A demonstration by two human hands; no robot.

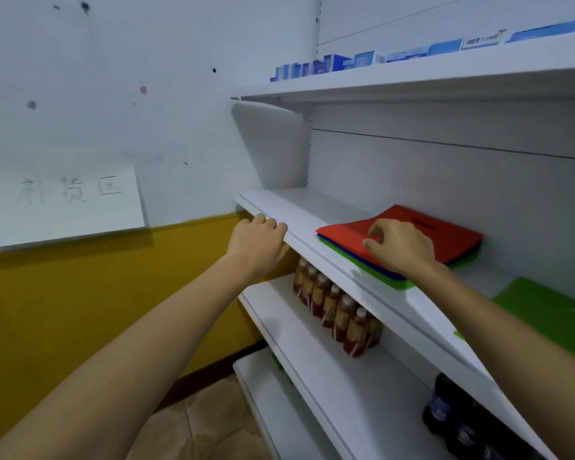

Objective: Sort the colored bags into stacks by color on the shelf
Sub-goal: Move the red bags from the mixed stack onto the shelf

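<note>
A mixed pile of flat bags lies on the middle white shelf [299, 210]: a red bag [445, 234] on top, a blue bag [372, 265] under it, and a green bag [395, 283] at the bottom. My right hand [400, 245] hovers over the red bag's near edge with fingers loosely curled, and I cannot tell if it touches. My left hand [258, 242] rests on the shelf's front lip, fingers hooked over the edge. A separate green bag [551, 310] lies further right on the same shelf.
Brown drink bottles [336, 310] stand in a row on the shelf below, with dark bottles [458, 423] to the right. Blue and white boxes [346, 63] line the top shelf. A white paper sign [60, 200] hangs on the wall at left, above a yellow band.
</note>
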